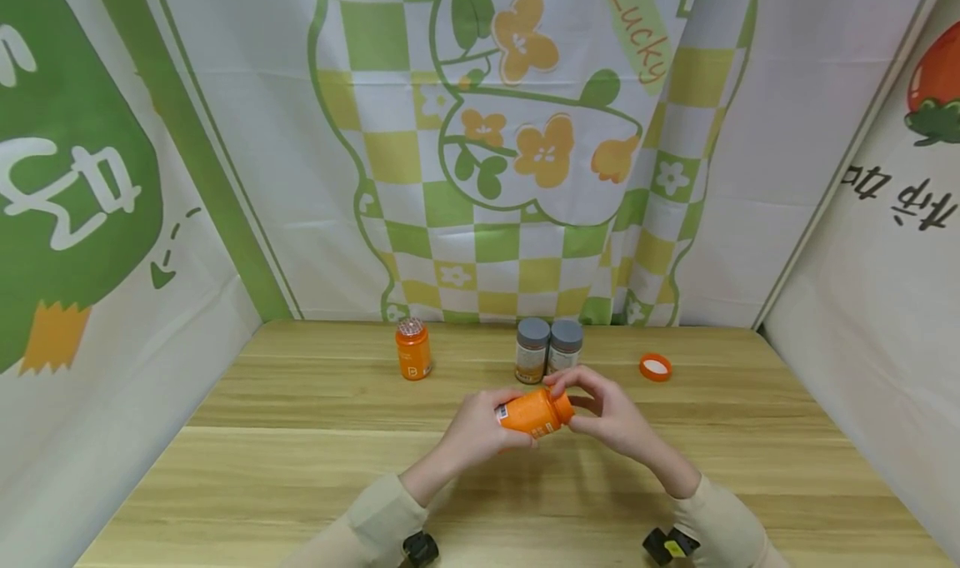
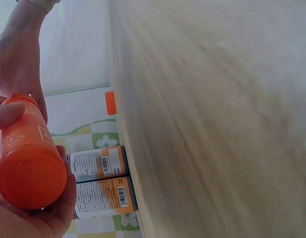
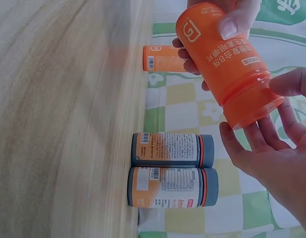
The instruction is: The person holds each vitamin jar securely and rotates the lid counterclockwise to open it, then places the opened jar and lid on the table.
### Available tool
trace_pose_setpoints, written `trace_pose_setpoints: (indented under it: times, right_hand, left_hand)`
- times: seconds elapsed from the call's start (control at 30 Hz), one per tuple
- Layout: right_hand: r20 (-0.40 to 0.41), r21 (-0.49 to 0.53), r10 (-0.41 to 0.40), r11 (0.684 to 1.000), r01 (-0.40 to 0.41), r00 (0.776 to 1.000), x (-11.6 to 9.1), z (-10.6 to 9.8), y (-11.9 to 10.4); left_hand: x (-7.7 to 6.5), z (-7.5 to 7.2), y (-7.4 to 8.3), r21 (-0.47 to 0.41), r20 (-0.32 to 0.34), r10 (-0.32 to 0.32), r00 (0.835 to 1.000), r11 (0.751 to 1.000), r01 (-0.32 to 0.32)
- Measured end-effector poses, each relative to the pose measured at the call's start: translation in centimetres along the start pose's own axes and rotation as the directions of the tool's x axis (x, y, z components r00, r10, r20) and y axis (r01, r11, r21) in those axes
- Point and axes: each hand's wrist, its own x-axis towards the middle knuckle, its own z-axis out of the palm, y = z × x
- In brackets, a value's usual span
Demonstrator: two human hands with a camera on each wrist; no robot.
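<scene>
An orange bottle [image 1: 531, 414] with white print is tilted sideways above the table, its cap [image 3: 252, 105] end toward the right. My left hand [image 1: 480, 428] grips its body, with the thumb on the near side and the other fingers wrapped beneath it in the right wrist view. At the other end, my right hand [image 1: 611, 418] pinches the orange cap between thumb and fingers. Another orange bottle [image 1: 414, 353] stands upright at the back left, without a cap and with a pale, patterned top. A loose orange cap [image 1: 656, 367] lies at the right, its white inside facing up.
Two grey-lidded jars [image 1: 532, 353] stand side by side at the back middle, just behind the held bottle. Their printed labels [image 3: 177, 186] show in the right wrist view. The wooden table [image 1: 300, 460] meets a patterned cloth [image 1: 495, 243] at its back edge.
</scene>
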Motion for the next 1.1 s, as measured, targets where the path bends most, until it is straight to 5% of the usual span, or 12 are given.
trace_pose_setpoints:
  times: [0.53,0.8,1.1]
  right_hand:
    - [-0.110,0.006,0.194,0.981,-0.195,0.975,0.6,0.4,-0.3]
    - [-0.116,0.033,0.443,0.896,-0.443,0.889,0.9,0.8,-0.3]
    - [-0.119,0.003,0.537,0.841,-0.541,0.835,1.0,0.7,-0.2]
  left_hand:
    - [0.0,0.5,-0.1,0.114,-0.034,0.055,0.998,0.992,-0.051]
    - [0.1,0.5,0.0,0.168,-0.050,0.087,0.995,0.983,-0.078]
    - [0.1,0.2,0.4,0.261,-0.080,0.109,0.991,0.962,-0.085]
